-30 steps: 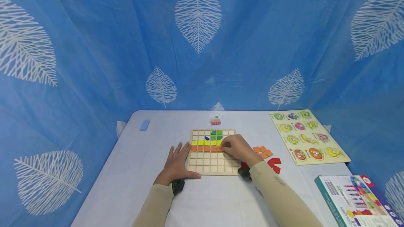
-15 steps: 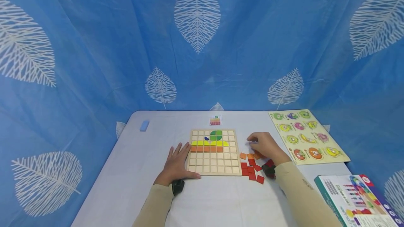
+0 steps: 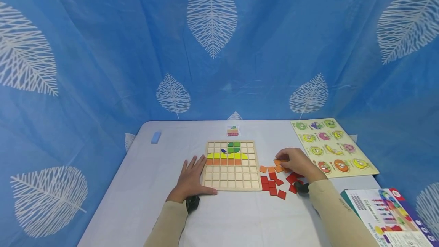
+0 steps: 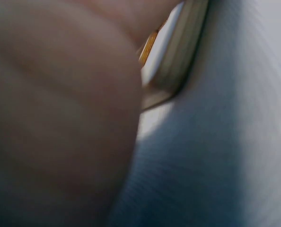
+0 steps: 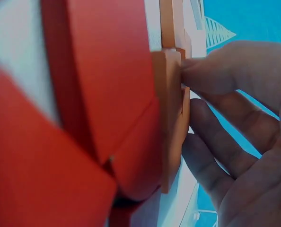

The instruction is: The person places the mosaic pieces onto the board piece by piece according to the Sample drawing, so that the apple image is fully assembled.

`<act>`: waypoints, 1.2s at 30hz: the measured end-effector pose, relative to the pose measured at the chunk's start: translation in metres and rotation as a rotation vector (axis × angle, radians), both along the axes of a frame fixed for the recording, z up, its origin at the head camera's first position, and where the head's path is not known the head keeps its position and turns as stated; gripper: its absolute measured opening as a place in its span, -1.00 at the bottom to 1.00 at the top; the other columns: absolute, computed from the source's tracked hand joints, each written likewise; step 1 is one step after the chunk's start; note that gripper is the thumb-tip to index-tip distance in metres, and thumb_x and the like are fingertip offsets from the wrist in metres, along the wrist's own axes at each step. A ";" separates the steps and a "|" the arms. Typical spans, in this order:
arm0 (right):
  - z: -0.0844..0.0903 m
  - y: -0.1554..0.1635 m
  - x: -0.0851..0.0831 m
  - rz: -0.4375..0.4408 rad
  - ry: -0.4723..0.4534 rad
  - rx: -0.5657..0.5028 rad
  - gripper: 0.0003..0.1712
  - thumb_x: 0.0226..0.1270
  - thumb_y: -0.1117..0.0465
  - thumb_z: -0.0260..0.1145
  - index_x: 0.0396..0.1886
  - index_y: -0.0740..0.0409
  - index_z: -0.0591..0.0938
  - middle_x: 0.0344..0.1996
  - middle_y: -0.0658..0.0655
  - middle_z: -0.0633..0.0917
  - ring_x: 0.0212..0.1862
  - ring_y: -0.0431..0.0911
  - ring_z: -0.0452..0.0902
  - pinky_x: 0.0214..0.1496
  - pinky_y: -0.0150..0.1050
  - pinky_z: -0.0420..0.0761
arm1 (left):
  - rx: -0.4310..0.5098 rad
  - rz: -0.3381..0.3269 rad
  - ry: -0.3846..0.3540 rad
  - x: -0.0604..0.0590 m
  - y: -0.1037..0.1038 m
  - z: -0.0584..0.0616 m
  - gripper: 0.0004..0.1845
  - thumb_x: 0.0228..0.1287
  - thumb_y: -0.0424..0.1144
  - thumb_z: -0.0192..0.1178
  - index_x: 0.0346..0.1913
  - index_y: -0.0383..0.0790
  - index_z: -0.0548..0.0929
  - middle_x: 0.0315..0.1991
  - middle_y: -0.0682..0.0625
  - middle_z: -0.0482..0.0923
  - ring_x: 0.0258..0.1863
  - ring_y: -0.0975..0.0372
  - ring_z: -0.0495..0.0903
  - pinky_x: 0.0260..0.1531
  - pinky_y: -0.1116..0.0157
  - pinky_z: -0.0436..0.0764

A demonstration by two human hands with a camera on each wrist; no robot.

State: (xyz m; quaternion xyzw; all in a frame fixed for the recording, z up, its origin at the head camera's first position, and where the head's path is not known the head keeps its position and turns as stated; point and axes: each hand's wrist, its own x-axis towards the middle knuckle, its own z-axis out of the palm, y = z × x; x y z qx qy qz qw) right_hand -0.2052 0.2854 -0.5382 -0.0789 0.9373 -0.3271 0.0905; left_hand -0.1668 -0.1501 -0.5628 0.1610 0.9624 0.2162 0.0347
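Note:
A wooden grid board lies on the white table. In its cells sit green tiles, a dark blue piece, a yellow row and an orange row. My left hand rests spread at the board's left edge, thumb near its front corner. The left wrist view is mostly palm, with the board's corner beside it. To the right of the board, my right hand pinches at an orange tile in the loose pile; the right wrist view has the thumb against its edge.
Loose red tiles lie right of the board, below the orange ones. A small picture card lies behind the board. A fruit puzzle board and a printed box are at the right, a light blue block at the back left.
My right hand has left the board, where a yellow piece now ends the yellow row, and moved right and down to the orange tiles. My left hand has stayed in place.

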 end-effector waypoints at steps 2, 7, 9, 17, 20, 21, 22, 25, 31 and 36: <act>0.001 -0.001 0.000 0.012 0.012 0.003 -0.71 0.26 0.42 0.54 -0.05 0.09 0.81 -0.06 0.10 0.75 0.04 0.09 0.63 0.25 0.20 0.59 | 0.006 -0.002 0.002 0.000 0.000 0.001 0.51 -0.35 0.58 0.53 0.66 -0.20 0.23 0.64 -0.14 0.14 0.64 -0.10 -0.05 0.56 -0.19 -0.19; 0.002 -0.004 -0.001 0.059 0.070 0.008 -0.75 0.27 0.41 0.54 -0.07 0.13 0.81 -0.10 0.08 0.76 -0.01 0.06 0.65 0.21 0.17 0.63 | -0.002 0.000 -0.004 0.000 0.000 0.001 0.51 -0.35 0.59 0.52 0.67 -0.18 0.22 0.65 -0.12 0.13 0.65 -0.09 -0.07 0.56 -0.17 -0.21; 0.002 -0.005 -0.002 0.075 0.095 0.014 -0.77 0.29 0.40 0.53 -0.07 0.15 0.81 -0.12 0.07 0.76 -0.04 0.04 0.66 0.18 0.15 0.65 | -0.008 0.004 -0.008 0.000 0.000 0.001 0.52 -0.35 0.60 0.51 0.67 -0.17 0.20 0.66 -0.10 0.11 0.65 -0.07 -0.08 0.57 -0.16 -0.23; 0.002 -0.011 -0.005 0.082 0.117 0.010 -0.76 0.32 0.37 0.52 -0.04 0.18 0.80 -0.13 0.06 0.74 -0.13 -0.02 0.62 0.09 0.07 0.69 | -0.005 0.002 0.006 -0.002 -0.001 0.000 0.52 -0.35 0.61 0.51 0.67 -0.19 0.22 0.65 -0.11 0.14 0.65 -0.08 -0.06 0.56 -0.17 -0.21; 0.002 -0.015 -0.005 0.072 0.123 0.003 -0.76 0.31 0.36 0.52 -0.03 0.18 0.80 -0.12 0.06 0.74 -0.13 -0.02 0.59 0.07 0.05 0.68 | -0.010 0.000 0.003 -0.001 -0.001 -0.001 0.51 -0.35 0.61 0.51 0.66 -0.19 0.22 0.65 -0.11 0.14 0.64 -0.08 -0.05 0.56 -0.18 -0.20; 0.003 -0.017 -0.005 0.073 0.126 0.002 -0.76 0.31 0.36 0.53 -0.03 0.18 0.80 -0.11 0.07 0.74 -0.13 -0.02 0.59 0.07 0.05 0.68 | -0.011 -0.002 0.001 -0.001 -0.001 0.000 0.51 -0.35 0.61 0.51 0.67 -0.19 0.22 0.65 -0.11 0.14 0.64 -0.08 -0.06 0.56 -0.18 -0.20; 0.002 -0.019 -0.005 0.072 0.131 0.002 -0.75 0.31 0.35 0.53 -0.03 0.18 0.81 -0.11 0.07 0.74 -0.11 -0.01 0.60 0.10 0.05 0.68 | -0.012 -0.003 0.000 -0.001 -0.001 -0.001 0.51 -0.35 0.61 0.51 0.67 -0.19 0.22 0.65 -0.11 0.14 0.64 -0.08 -0.05 0.56 -0.18 -0.20; 0.004 -0.028 -0.006 0.064 0.124 -0.013 -0.75 0.30 0.34 0.54 -0.02 0.17 0.81 -0.08 0.07 0.73 -0.04 0.02 0.61 0.16 0.09 0.66 | -0.009 -0.008 -0.003 -0.001 -0.001 0.000 0.51 -0.33 0.60 0.51 0.67 -0.19 0.21 0.65 -0.11 0.13 0.65 -0.08 -0.07 0.56 -0.18 -0.21; 0.007 -0.056 -0.007 0.118 0.110 -0.049 -0.76 0.33 0.33 0.52 -0.03 0.15 0.80 -0.07 0.04 0.72 -0.02 -0.01 0.61 0.17 0.06 0.66 | 0.000 -0.001 0.009 -0.001 -0.002 -0.001 0.52 -0.36 0.62 0.51 0.66 -0.19 0.22 0.65 -0.11 0.14 0.64 -0.09 -0.06 0.56 -0.18 -0.20; 0.009 -0.081 -0.007 0.213 0.145 -0.068 -0.79 0.33 0.36 0.53 -0.06 0.17 0.80 -0.13 0.00 0.71 -0.11 -0.08 0.60 0.05 -0.04 0.69 | 0.006 0.001 0.003 -0.002 -0.002 -0.003 0.53 -0.37 0.64 0.49 0.67 -0.17 0.22 0.65 -0.10 0.13 0.65 -0.08 -0.08 0.56 -0.17 -0.21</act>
